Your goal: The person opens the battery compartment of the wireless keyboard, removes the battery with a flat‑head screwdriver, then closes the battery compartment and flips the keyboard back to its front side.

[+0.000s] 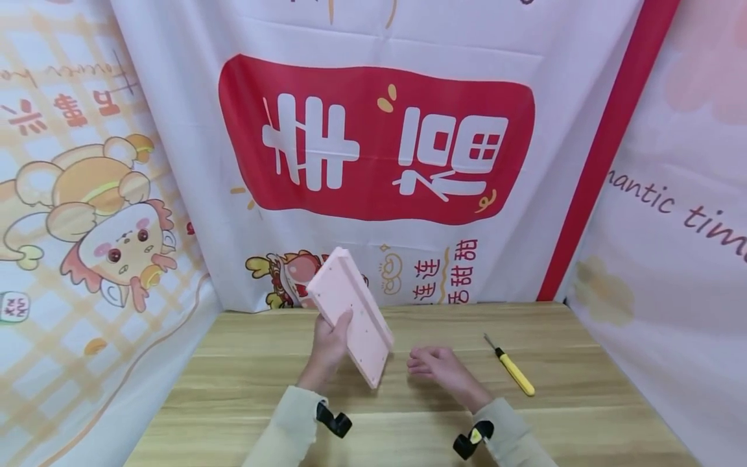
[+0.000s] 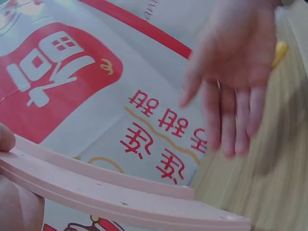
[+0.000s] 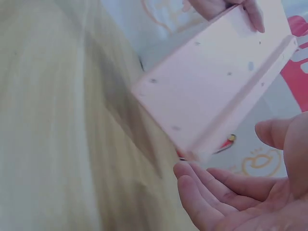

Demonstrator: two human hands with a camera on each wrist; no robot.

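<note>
My left hand (image 1: 329,340) grips a pale pink board (image 1: 360,334) by its long left edge, thumb lying across the face. Small dark holes dot that face, and a raised strip runs along the other long edge. The board is tilted above the tabletop, its lower corner slanting toward me. In the right wrist view the flat face of the board (image 3: 207,82) shows with its strip. To the right of its lower end, my right hand (image 1: 440,371) holds nothing; its fingers (image 2: 228,120) are extended in the left wrist view, apart from the board.
A screwdriver with a yellow handle (image 1: 515,371) and black collar lies on the wooden table (image 1: 233,383), right of my right hand. Printed cloth (image 1: 496,259) hangs at the table's back edge, with more patterned cloth on both sides.
</note>
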